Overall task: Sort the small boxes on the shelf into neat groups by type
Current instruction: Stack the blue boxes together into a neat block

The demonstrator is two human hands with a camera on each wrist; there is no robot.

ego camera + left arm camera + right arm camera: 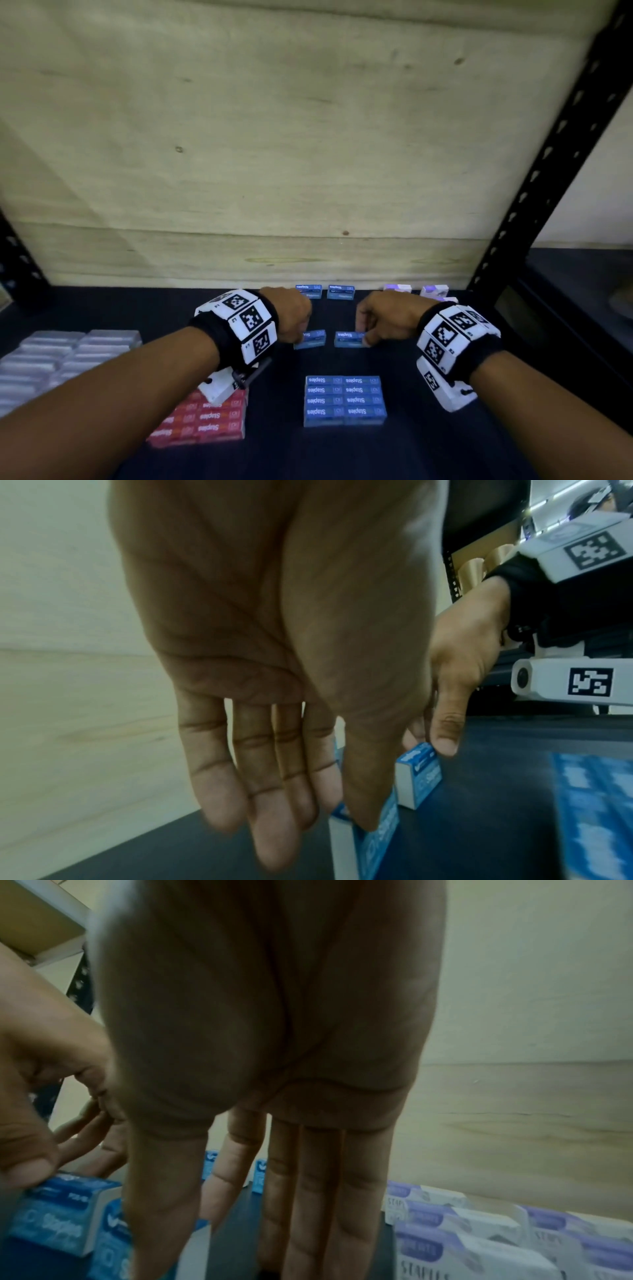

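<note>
Two loose blue staple boxes lie side by side mid-shelf. My left hand (297, 325) pinches the left blue box (311, 339) between thumb (366, 813) and fingers. My right hand (371, 325) pinches the right blue box (349, 339) the same way, thumb (161, 1204) in front and fingers behind. In front of them sits a neat block of blue boxes (344, 399). Two more blue boxes (323, 292) stand at the back by the wall. Purple-and-white boxes (433, 291) sit at the back right, seen close in the right wrist view (479, 1240).
A block of red boxes (205, 419) lies under my left wrist. Rows of clear boxes (51, 356) fill the left side. The dark shelf (428, 445) ends at a pale wooden back panel (274, 171). A black perforated upright (555, 144) stands at the right.
</note>
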